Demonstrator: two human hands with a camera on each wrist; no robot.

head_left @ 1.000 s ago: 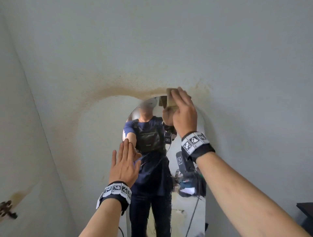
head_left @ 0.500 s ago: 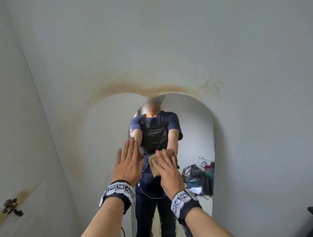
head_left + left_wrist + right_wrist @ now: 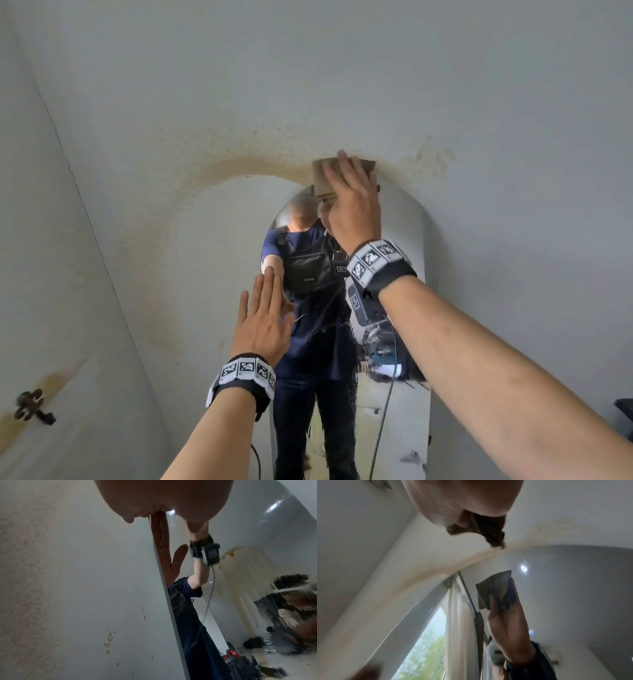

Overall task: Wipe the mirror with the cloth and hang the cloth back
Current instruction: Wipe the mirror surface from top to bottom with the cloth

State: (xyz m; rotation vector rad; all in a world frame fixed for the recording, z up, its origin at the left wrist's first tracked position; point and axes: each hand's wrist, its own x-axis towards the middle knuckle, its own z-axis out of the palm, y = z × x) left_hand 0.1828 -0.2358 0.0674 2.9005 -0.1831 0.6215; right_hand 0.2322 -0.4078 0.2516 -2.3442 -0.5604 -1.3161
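We see arched mirror upright | right hand flat, pressing folded cloth at mirror top, earlier mid-mirror | left hand flat on mirror's left edge

Mirror: tall, arched top, frameless with thin pale edge, upright against stained white wall, glass reflecting a person and a cluttered floor. Cloth: small tan-brown piece folded into a flat rectangular pad, pressed flat at the mirror's top arch, upper part overlapping onto the wall above the edge, mostly covered by fingers; right wrist view shows its crumpled dark underside, blurred
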